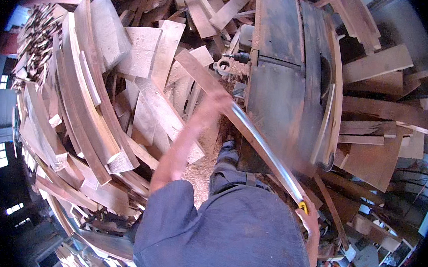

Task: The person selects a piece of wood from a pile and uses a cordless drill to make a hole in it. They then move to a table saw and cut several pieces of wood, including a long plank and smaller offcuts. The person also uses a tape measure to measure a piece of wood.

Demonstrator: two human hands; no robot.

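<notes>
A long narrow wooden board (pixel 194 71) slants in front of me, from upper left down to the right. Blurred by motion, my left hand (pixel 218 103) grips it partway along, at the upper end of a tape measure's silver blade (pixel 264 144). The blade runs along the board to the yellow tape measure case (pixel 303 207). My right hand (pixel 309 220) is closed around that case near the board's lower end. Individual fingers of the left hand are smeared.
A machine with a flat, dark metal table (pixel 278 94) stands just beyond the board on the right. Piled planks (pixel 84 93) fill the left side, with more boards (pixel 378 65) stacked at right. Sawdust (pixel 199 176) covers the floor near my leg.
</notes>
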